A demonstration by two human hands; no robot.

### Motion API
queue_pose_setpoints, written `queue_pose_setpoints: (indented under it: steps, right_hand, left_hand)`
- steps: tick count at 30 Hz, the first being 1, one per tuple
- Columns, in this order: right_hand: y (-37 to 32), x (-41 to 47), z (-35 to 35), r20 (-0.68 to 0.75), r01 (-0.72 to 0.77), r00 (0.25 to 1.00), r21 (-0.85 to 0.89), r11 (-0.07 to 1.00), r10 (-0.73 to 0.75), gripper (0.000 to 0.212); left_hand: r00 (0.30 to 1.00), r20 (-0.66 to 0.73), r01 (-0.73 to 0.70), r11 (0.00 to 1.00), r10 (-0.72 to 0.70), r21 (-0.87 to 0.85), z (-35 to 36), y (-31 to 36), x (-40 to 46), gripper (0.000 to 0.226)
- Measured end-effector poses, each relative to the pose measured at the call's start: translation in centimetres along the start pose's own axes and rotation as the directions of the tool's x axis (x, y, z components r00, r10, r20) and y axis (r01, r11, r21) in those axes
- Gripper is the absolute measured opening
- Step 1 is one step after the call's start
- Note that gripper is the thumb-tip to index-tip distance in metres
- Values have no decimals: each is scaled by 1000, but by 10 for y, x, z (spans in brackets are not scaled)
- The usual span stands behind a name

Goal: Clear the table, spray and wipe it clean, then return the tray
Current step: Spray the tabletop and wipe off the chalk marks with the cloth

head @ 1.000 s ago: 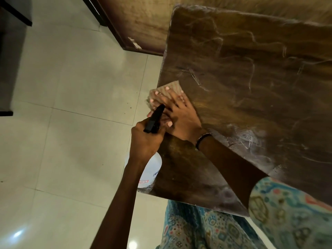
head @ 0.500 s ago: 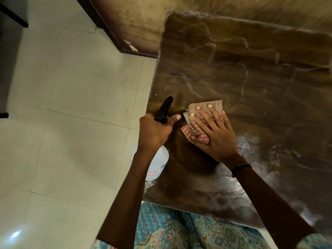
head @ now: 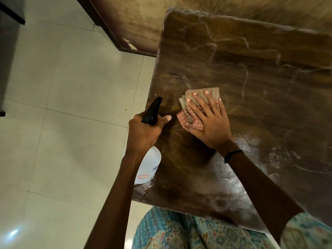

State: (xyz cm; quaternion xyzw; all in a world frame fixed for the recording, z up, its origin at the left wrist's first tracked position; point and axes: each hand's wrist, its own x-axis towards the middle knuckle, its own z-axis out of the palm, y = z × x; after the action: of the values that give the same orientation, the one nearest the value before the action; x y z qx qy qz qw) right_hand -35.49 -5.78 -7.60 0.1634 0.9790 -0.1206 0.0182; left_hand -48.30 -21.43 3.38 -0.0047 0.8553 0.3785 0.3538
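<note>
The dark brown wooden table (head: 251, 83) fills the right of the head view, its top streaked with wet wipe marks. My right hand (head: 210, 121) lies flat, fingers spread, pressing a folded red-and-beige checked cloth (head: 190, 112) onto the table near its left edge. My left hand (head: 143, 132) grips a white spray bottle (head: 149, 168) with a black nozzle by its neck, held over the table's left edge. No tray is in view.
Pale floor tiles (head: 62, 105) stretch to the left of the table. A brown wall with a dark skirting board (head: 111, 33) runs behind. Dark furniture (head: 7, 51) stands at the far left. My patterned blue clothing (head: 179, 230) is against the table's near edge.
My right hand has slid the cloth from the table's left edge inward to the right. My left hand with the bottle has stayed by the left edge.
</note>
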Motion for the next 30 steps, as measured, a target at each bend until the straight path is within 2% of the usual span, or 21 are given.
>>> queue_pose_setpoints:
  steps: [5,9,11,14,17,20,23,25,27,30]
  right_hand:
    - [-31,69,-1,-14,-38,999,24,999,39,70]
    - [-61,92,5,91,99,991,7,995,-99,72]
    - [-65,77,9,86,180,980,34,983,-182,66]
    - [-43,34,10,86,270,959,17,963,-270,68]
    - [-2,6,-1,82,244,967,-9,970,-242,70]
    - [19,19,-10,70,174,983,-47,984,-170,72]
    - [7,53,-9,50,67,997,-19,998,-66,72]
    - [-10,76,-7,61,50,997,-22,998,-49,72]
    - [-27,92,-5,86,105,991,-42,994,-101,71]
    - [-46,96,-1,95,261,961,-14,965,-258,63]
  left_hand:
    - [999,-15,-39,999,38,-35,-4,1,-1,23]
    - [1000,-20,-10,999,9,-42,-3,3,-2,26]
    - [1000,-25,-9,1000,9,-30,-3,4,-1,30]
    - [1000,-16,-25,999,25,-24,-4,6,0,25]
    - [999,-12,-36,999,35,-33,-5,7,2,26]
    - [999,-16,-40,999,40,-33,-5,7,6,23]
    - [999,-6,-40,999,40,-26,-3,11,8,25]
    - [999,-4,-37,999,37,-25,-3,14,10,27]
    - [999,-13,-31,999,31,-29,-2,17,13,26]
    - [1000,-13,-14,998,13,-55,2,23,18,31]
